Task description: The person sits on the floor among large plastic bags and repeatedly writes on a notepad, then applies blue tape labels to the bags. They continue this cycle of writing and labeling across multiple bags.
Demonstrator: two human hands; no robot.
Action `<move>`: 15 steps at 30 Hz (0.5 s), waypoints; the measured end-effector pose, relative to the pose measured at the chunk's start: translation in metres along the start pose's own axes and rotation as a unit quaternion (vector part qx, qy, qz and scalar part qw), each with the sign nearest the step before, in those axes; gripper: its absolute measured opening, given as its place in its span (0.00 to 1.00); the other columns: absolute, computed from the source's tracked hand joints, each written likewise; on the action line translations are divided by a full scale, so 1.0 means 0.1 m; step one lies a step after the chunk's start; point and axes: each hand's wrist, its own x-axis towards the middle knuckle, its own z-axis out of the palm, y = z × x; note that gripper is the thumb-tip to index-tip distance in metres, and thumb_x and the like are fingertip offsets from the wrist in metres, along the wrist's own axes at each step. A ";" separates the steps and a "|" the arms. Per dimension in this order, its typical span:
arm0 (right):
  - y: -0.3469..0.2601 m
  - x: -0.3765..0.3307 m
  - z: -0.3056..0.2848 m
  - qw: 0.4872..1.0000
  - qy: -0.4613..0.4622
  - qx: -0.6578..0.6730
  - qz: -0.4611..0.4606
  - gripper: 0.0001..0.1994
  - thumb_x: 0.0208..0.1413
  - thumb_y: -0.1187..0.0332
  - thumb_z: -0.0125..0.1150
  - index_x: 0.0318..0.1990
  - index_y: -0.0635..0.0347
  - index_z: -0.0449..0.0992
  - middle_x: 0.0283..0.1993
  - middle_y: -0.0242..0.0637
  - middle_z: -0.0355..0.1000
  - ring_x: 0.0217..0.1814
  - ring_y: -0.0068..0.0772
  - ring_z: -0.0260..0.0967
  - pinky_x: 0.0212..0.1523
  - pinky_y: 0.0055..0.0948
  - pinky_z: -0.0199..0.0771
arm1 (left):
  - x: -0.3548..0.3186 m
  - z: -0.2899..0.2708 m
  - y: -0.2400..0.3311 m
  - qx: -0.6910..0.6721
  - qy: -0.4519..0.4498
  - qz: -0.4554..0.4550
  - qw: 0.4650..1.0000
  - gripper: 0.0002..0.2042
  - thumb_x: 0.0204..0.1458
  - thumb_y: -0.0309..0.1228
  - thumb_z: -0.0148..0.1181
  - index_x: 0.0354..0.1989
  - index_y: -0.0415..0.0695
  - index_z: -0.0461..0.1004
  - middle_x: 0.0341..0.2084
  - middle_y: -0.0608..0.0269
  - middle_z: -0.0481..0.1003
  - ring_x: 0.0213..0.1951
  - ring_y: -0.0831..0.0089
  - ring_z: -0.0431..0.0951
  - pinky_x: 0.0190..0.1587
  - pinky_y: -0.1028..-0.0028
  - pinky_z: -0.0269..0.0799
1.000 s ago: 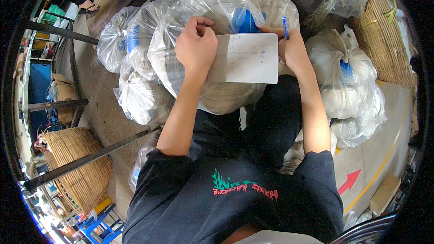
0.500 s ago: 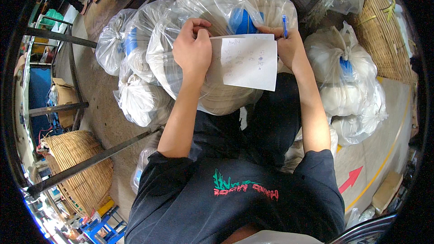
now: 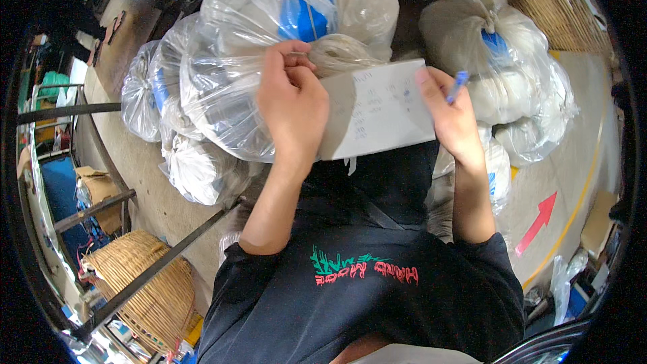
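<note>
A white sheet of paper (image 3: 384,118) with handwritten columns lies between my hands, partly shaded. My left hand (image 3: 294,104) is closed at its left edge, fingers curled, the grip partly hidden behind the hand. On the opposite edge, the thumb of my right hand (image 3: 450,111) presses on the paper. That same hand also keeps a blue pen (image 3: 457,86) between its fingers, pointing up and away from the sheet. Just beyond the paper is a large clear plastic bag (image 3: 236,40) of pale, rounded contents, with a blue patch (image 3: 306,17) on it.
More stuffed clear bags stand to the left (image 3: 199,168) and right (image 3: 499,81). A wicker basket (image 3: 138,283) sits at lower left behind a dark metal bar (image 3: 158,263); another basket (image 3: 546,0) is at far right. A red arrow (image 3: 538,222) marks the floor.
The paper has tilted and come lower, with my right hand moved from its upper corner down along the right side. The whole view has shifted, so the bags appear further left.
</note>
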 end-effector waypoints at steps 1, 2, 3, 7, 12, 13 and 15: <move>0.03 -0.05 -0.04 0.998 0.017 -0.060 0.008 0.18 0.73 0.57 0.54 0.40 0.66 0.77 0.29 0.30 0.70 0.34 0.18 0.62 0.35 0.28 0.66 | -0.05 0.06 0.01 -0.013 -0.024 0.019 0.999 0.13 0.56 0.16 0.48 0.44 0.40 0.76 0.29 0.59 0.76 0.32 0.71 0.76 0.36 0.71 0.72; 0.05 -0.09 -0.09 0.993 0.029 -0.112 0.006 0.18 0.73 0.57 0.55 0.40 0.67 0.77 0.28 0.33 0.70 0.34 0.21 0.63 0.35 0.30 0.67 | -0.10 0.11 0.02 -0.032 -0.044 0.051 0.997 0.12 0.56 0.16 0.49 0.45 0.40 0.76 0.30 0.59 0.75 0.33 0.71 0.76 0.37 0.71 0.72; 0.08 -0.13 -0.13 0.986 0.041 -0.164 0.006 0.17 0.72 0.58 0.55 0.40 0.67 0.76 0.28 0.36 0.70 0.33 0.23 0.63 0.35 0.32 0.67 | -0.14 0.15 0.03 -0.042 -0.074 0.054 0.995 0.12 0.56 0.16 0.50 0.45 0.40 0.76 0.30 0.59 0.75 0.33 0.71 0.76 0.37 0.71 0.72; 0.15 -0.21 -0.32 0.967 0.089 -0.236 0.042 0.13 0.71 0.64 0.52 0.41 0.67 0.74 0.29 0.51 0.68 0.30 0.38 0.68 0.36 0.38 0.70 | -0.31 0.11 -0.01 -0.021 -0.250 0.176 0.952 0.17 0.54 0.21 0.62 0.54 0.41 0.77 0.38 0.56 0.77 0.40 0.63 0.79 0.48 0.67 0.75; 0.13 -0.44 -0.28 0.927 0.332 -0.089 -0.149 0.21 0.76 0.57 0.37 0.41 0.65 0.72 0.26 0.36 0.72 0.27 0.30 0.68 0.31 0.31 0.69 | -0.43 0.19 -0.14 -0.028 -0.270 0.071 0.960 0.21 0.49 0.23 0.71 0.54 0.41 0.79 0.46 0.52 0.79 0.48 0.59 0.81 0.54 0.66 0.76; 0.13 -0.52 -0.21 0.960 0.256 -0.001 -0.114 0.21 0.76 0.57 0.38 0.39 0.64 0.72 0.26 0.36 0.72 0.26 0.29 0.69 0.30 0.30 0.69 | -0.45 0.21 -0.16 -0.031 -0.267 0.056 0.962 0.20 0.49 0.24 0.71 0.53 0.41 0.80 0.46 0.52 0.79 0.48 0.59 0.81 0.54 0.66 0.76; 0.19 -0.67 -0.01 0.975 0.124 0.183 -0.032 0.22 0.77 0.58 0.38 0.34 0.63 0.70 0.25 0.36 0.71 0.24 0.27 0.69 0.28 0.27 0.69 | -0.47 0.24 -0.17 -0.025 -0.269 0.039 0.962 0.20 0.49 0.24 0.72 0.53 0.41 0.81 0.46 0.52 0.79 0.49 0.60 0.81 0.54 0.67 0.76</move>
